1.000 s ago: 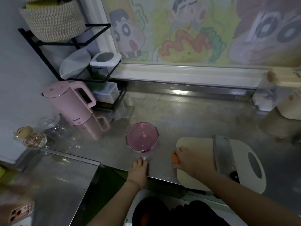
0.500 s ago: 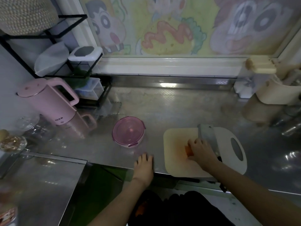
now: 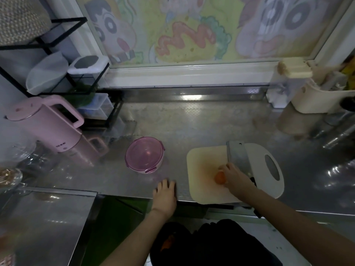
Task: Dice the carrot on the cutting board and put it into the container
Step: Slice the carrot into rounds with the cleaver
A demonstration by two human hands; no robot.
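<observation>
The steel bench (image 3: 201, 121) runs under a window painted with cartoon faces. At its far left stands a black wire rack (image 3: 63, 60) with clear tubs, and in front of that a pink kettle (image 3: 44, 123). On the near right part of the bench lies the pale cutting board (image 3: 203, 162), its handle hole toward the right. A wide cleaver (image 3: 238, 156) rests flat across the board, handle toward the person. To the left of the board, apart from it, sits the round pink container (image 3: 144, 154), its lid on. The left hand (image 3: 165, 194) lies flat and spread on the bench edge, holding nothing. The right hand (image 3: 236, 179) is on the board, fingers curled over the carrot (image 3: 219, 178), which lies whole on the board just left of the cleaver
</observation>
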